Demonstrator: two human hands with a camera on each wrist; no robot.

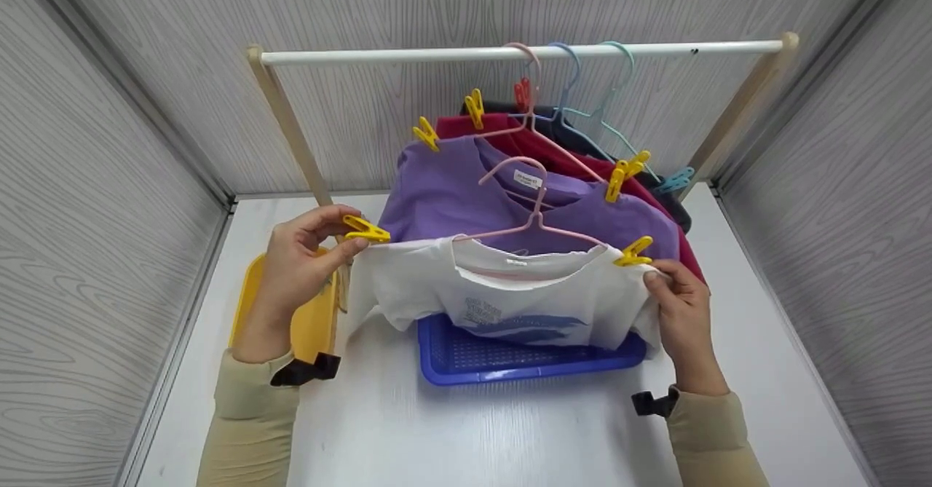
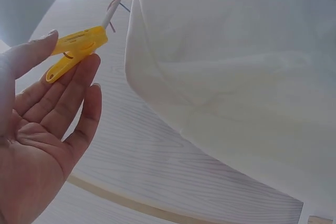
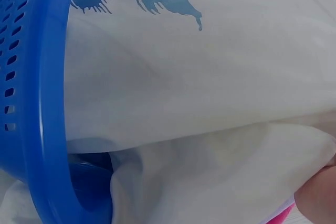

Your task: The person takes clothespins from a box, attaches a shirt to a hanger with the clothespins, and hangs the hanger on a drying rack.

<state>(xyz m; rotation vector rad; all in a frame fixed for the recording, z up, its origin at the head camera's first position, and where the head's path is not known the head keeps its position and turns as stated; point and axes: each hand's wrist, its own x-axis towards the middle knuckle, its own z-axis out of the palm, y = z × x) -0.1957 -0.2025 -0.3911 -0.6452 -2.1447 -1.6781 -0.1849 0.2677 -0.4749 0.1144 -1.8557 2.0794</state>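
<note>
My left hand [image 1: 295, 265] pinches a yellow clothespin [image 1: 366, 230] between thumb and fingers, at the left shoulder end of a white T-shirt [image 1: 539, 305]. In the left wrist view, this clothespin [image 2: 79, 48] shows beside the white cloth. The shirt is on a pink hanger [image 1: 537, 218] whose hook stands free of the rack bar. Another yellow clothespin [image 1: 633, 252] sits on the shirt's right shoulder. Just beyond it, my right hand [image 1: 684, 319] grips the right sleeve between thumb and fingers; only a bit of that hand shows in the right wrist view.
Behind, purple [image 1: 444, 181], red and dark garments hang by clothespins from hangers on a white rack bar [image 1: 408, 55]. A blue basket [image 1: 495, 378] lies under the white shirt. To the left, a yellow tray [image 1: 313, 327] is partly hidden by my left arm.
</note>
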